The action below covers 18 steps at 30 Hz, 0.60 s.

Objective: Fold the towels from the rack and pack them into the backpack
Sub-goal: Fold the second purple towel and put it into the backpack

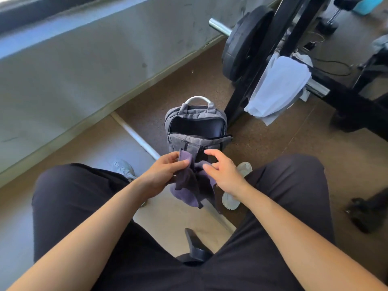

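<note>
towel in hand (pixel 189 185): purple, plain | backpack (pixel 197 127): grey, black interior | towel on rack (pixel 277 87): pale blue-white | rack (pixel 294 28): black | floor (pixel 273 154): brown, speckled | trousers (pixel 84 196): black | shoes (pixel 231 200): white

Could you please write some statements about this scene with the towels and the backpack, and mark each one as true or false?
1. The left hand pinches the purple towel. True.
2. The backpack is zipped shut. False: its main compartment stands open.
3. A pale towel hangs on the rack. True.
4. The right hand grips the backpack's handle. False: its fingers are spread beside the purple towel and hold nothing.
5. The purple towel lies inside the backpack. False: it is held in front of the backpack, outside it.
</note>
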{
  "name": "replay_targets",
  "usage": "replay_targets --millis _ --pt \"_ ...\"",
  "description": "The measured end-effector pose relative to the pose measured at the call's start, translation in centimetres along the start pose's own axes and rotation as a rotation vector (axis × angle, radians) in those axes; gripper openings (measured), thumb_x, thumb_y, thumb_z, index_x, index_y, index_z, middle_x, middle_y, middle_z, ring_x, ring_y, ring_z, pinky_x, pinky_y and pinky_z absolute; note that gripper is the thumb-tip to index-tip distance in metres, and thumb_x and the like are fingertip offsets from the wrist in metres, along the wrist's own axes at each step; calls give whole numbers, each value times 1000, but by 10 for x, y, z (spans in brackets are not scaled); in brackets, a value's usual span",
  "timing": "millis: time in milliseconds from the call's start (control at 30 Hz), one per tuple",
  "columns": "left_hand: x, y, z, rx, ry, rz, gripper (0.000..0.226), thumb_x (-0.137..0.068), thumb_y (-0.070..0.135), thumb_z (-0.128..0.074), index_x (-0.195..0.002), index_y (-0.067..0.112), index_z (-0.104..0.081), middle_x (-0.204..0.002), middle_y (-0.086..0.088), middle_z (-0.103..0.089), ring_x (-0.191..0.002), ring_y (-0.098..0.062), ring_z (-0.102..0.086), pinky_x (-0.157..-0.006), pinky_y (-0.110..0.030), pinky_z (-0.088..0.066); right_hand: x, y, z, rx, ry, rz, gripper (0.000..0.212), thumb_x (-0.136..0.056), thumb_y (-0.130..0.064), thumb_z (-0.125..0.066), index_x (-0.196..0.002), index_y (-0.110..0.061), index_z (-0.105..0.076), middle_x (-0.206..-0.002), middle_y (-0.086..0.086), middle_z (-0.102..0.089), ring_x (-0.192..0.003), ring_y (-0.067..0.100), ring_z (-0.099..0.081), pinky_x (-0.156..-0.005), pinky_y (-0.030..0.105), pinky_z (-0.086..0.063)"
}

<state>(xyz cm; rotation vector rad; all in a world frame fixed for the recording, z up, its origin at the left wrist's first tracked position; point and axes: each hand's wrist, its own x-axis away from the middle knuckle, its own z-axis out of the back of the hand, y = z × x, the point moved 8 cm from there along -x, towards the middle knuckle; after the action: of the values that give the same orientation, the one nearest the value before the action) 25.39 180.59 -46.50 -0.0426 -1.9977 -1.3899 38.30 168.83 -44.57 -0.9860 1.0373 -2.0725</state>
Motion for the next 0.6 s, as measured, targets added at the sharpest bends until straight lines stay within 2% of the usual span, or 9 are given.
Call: replay_targets --millis 67,133,200,267,300,400,467,533,600 --pt "1 0 -9 21 -61 2 31 -100 11 -62 -130 6 -59 -107 -10 -70 -93 -19 -68 -74 -25 -57 3 -8 -8 -117 -53 40 47 -103 -15 -53 -147 -31 -44 -68 18 -61 -62 27 -54 -62 35 -52" --pt "0 0 -13 89 -122 -10 39 -96 1 -64 -134 7 -59 -117 -16 -70 -101 -24 -71 -81 -30 -59 6 -15 -12 -249 -100 58 43 -104 -9 -48 -144 -27 -51 -83 31 -65 -68 38 -57 -67 40 -57" --pt "-2 2 -14 122 -174 -33 52 -87 -3 -70 -137 7 -58 -128 -23 -67 -114 -35 -69 -96 -41 -57 10 -22 -15 -338 -134 54 39 -105 -5 -45 -137 -23 -59 -100 21 -72 -86 39 -67 -80 42 -59" --pt "-3 3 -15 106 -212 -58 56 -81 -2 -72 -136 5 -60 -128 -27 -67 -117 -40 -67 -104 -45 -52 12 -24 -17 -400 -165 29 37 -105 -4 -42 -131 -21 -63 -114 6 -72 -105 25 -69 -83 32 -60" --pt "-4 4 -15 100 -211 -75 54 -80 -3 -72 -133 3 -62 -126 -27 -68 -115 -39 -68 -104 -44 -52 13 -24 -18 -445 -177 10 35 -105 -3 -42 -129 -19 -63 -117 6 -71 -108 23 -68 -81 30 -59" --pt "-6 7 -9 107 -137 -120 37 -80 -4 -73 -117 -2 -71 -116 -24 -72 -105 -31 -70 -96 -36 -56 12 -22 -19 -593 -175 -38 24 -104 -1 -44 -116 -11 -61 -107 17 -69 -93 26 -67 -73 33 -57" --pt "-8 8 -4 77 -79 -140 27 -78 2 -76 -105 -3 -74 -109 -25 -72 -98 -31 -67 -92 -35 -56 11 -21 -18 -674 -167 -54 16 -103 3 -44 -105 -7 -56 -96 17 -65 -84 25 -64 -72 35 -59" --pt "-8 9 0 44 -38 -149 16 -81 2 -79 -97 2 -77 -103 -23 -72 -93 -30 -65 -91 -39 -53 11 -22 -18 -735 -183 -50 16 -100 10 -46 -103 -5 -51 -92 19 -65 -83 26 -65 -78 38 -61" --pt "-7 11 3 34 -4 -159 12 -84 4 -79 -94 9 -80 -98 -18 -73 -90 -27 -63 -90 -43 -48 12 -24 -18 -736 -203 -24 26 -93 19 -49 -105 -4 -50 -92 21 -69 -87 30 -69 -88 44 -58"
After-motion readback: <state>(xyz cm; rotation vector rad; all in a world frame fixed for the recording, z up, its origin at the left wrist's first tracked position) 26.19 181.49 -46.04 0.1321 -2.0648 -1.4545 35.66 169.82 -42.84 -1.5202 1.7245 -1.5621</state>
